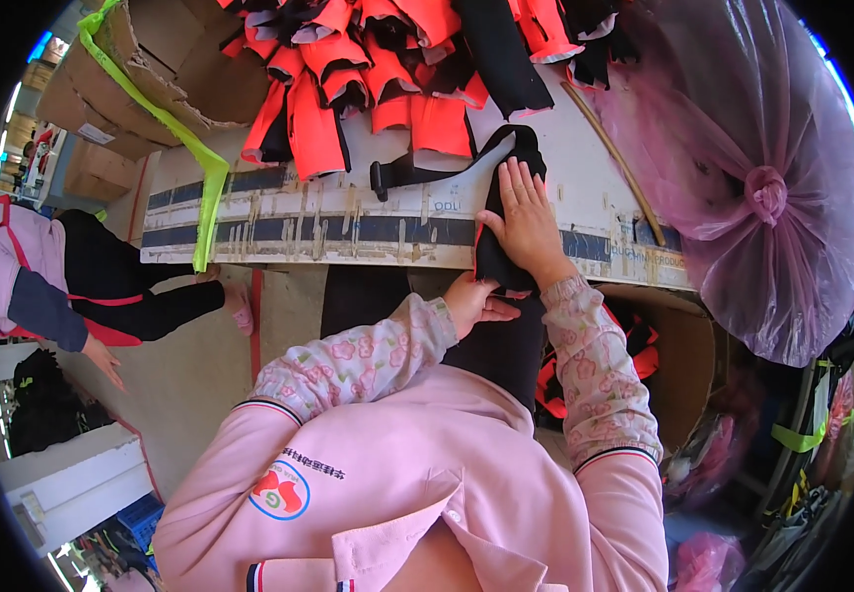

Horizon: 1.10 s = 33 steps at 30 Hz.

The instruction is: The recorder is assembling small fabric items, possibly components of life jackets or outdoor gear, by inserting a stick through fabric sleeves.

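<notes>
A black fabric piece [489, 260] lies over the near edge of the worktable, with a trace of orange along its side. From its far end a black strap [437, 178] loops to the left and ends in a dark plastic buckle [379, 182]. My right hand [526, 219] rests flat on top of the piece, fingers stretched out. At the table's edge my left hand [474, 304] grips the lower end of the piece; part of its hold is hidden under the fabric.
Orange and black fabric pieces [368, 74] are heaped at the back of the worktable [279, 222]. A neon yellow strip [212, 197] hangs at left beside a torn cardboard box [166, 59]. A wooden stick [624, 168] and a knotted pink plastic bag [792, 266] are right. Another person [33, 266] is at far left.
</notes>
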Each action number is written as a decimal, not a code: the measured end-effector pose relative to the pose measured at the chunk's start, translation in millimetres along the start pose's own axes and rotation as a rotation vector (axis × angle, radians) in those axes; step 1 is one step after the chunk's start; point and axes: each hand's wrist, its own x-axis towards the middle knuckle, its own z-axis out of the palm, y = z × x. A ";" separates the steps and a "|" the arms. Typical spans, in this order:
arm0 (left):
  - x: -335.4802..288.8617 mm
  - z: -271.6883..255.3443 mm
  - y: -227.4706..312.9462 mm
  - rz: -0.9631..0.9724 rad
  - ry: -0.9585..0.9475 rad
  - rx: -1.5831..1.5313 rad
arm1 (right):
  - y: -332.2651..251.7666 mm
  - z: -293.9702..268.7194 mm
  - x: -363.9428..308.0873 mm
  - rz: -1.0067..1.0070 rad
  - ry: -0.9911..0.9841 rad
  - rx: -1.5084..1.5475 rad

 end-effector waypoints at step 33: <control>-1.2 13.4 -16.1 0.234 0.068 0.260 | 14.6 -148.7 -197.3 0.706 -0.088 0.728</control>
